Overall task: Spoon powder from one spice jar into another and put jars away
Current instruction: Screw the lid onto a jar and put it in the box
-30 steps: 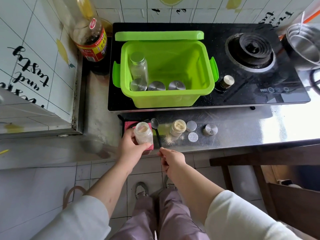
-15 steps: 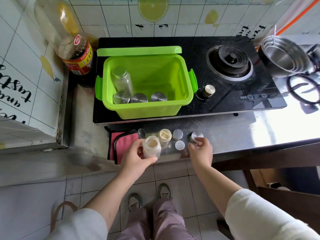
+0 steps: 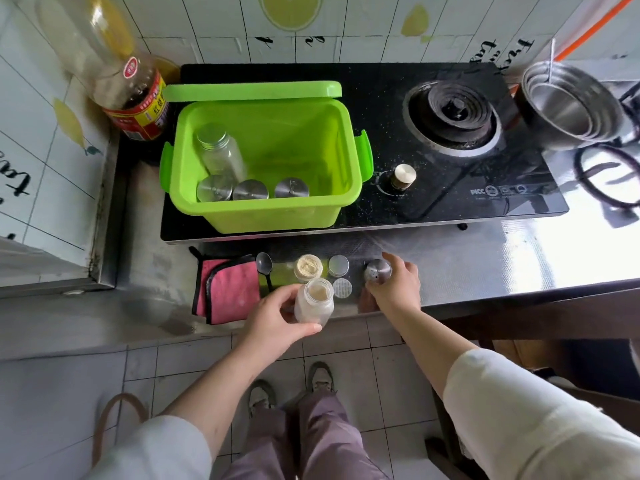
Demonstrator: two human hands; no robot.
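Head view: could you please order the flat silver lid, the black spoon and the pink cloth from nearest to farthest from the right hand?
1. Flat silver lid: just left of the right hand, which grips a domed shaker cap.
2. Black spoon: farther left, beyond the open jar.
3. Pink cloth: farthest left, at the end of the row.

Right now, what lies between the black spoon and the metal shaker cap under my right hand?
In the head view: an open powder jar, a flat metal lid and a white sifter disc.

Home kitchen, gas stove [image 3: 453,114], tiled wall [image 3: 363,39], steel counter [image 3: 485,258], stacked bowls [image 3: 568,105]
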